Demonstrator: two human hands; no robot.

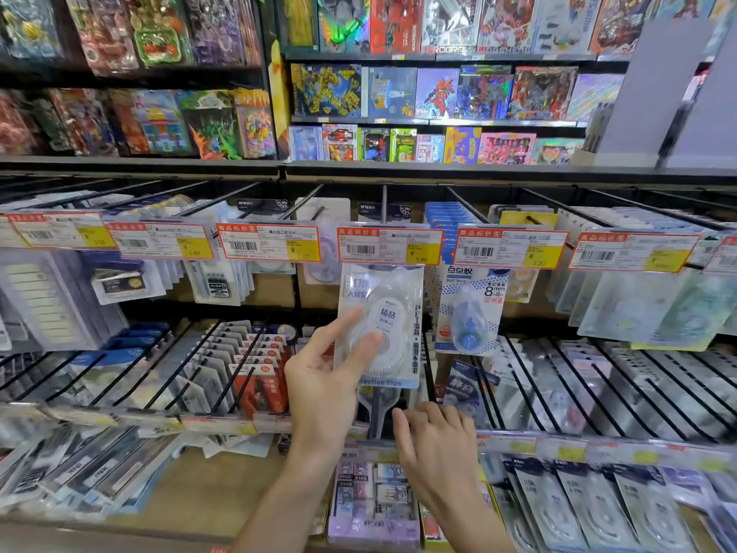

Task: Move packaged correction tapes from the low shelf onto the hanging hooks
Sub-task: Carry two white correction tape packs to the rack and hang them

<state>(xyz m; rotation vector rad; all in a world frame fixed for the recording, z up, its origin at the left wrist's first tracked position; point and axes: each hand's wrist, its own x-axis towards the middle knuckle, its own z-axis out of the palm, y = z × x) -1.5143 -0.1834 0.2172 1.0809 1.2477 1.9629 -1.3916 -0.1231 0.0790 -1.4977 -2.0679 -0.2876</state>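
Note:
A clear-packaged white correction tape (385, 313) hangs just below a red and yellow price tag (389, 246) at the end of a black hook (383, 203). My left hand (323, 377) holds the pack's lower left part, thumb on its front and forefinger along its left edge. Lower down, my right hand (432, 441) hovers palm down with loosely curled fingers, holding nothing, over the lower hook row. More packaged correction tapes (373, 500) lie on the low shelf between my forearms.
Rows of black hooks (558, 377) with hanging stationery packs fill both sides. A blue dot-tape pack (468, 309) hangs right of the held pack. Price tags (271, 243) line the hook ends. Toy boxes (434, 93) stand on shelves behind.

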